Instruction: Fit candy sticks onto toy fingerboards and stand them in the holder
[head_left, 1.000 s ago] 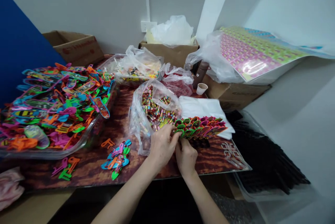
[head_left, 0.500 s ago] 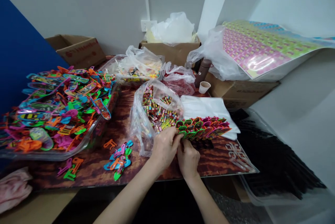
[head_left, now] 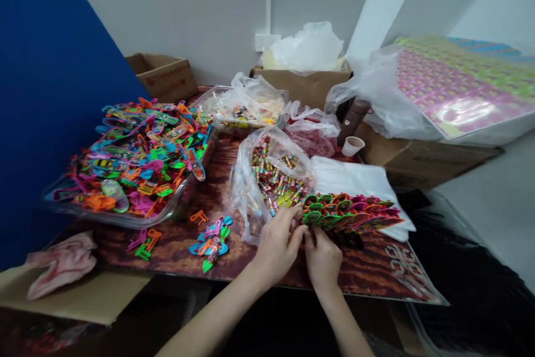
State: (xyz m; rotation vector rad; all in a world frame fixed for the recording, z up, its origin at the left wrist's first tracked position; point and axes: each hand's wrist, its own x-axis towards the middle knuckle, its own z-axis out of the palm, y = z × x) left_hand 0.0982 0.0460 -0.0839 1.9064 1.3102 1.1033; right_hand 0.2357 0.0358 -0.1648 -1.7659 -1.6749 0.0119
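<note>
My left hand and my right hand meet at the left end of a packed row of small green, orange and pink plastic toys. Both hands are closed, fingers pinched together; whatever lies between the fingertips is too small or hidden to make out. Just behind my left hand, a clear plastic bag stands open with many small colourful tubes inside. To its left lies a small heap of toy parts in blue, green, orange and pink. A stack of clear plastic sleeves sits beyond the row.
At the left, a clear tray overflows with toy skateboards. A paper cup and a brown bottle stand at the back. Printed sheets lie over a cardboard box on the right. A pink cloth hangs near the front left.
The view has swung left, so everything appears farther right in the picture. My hands stay together at the row's left end, with their fingers slightly shifted.
</note>
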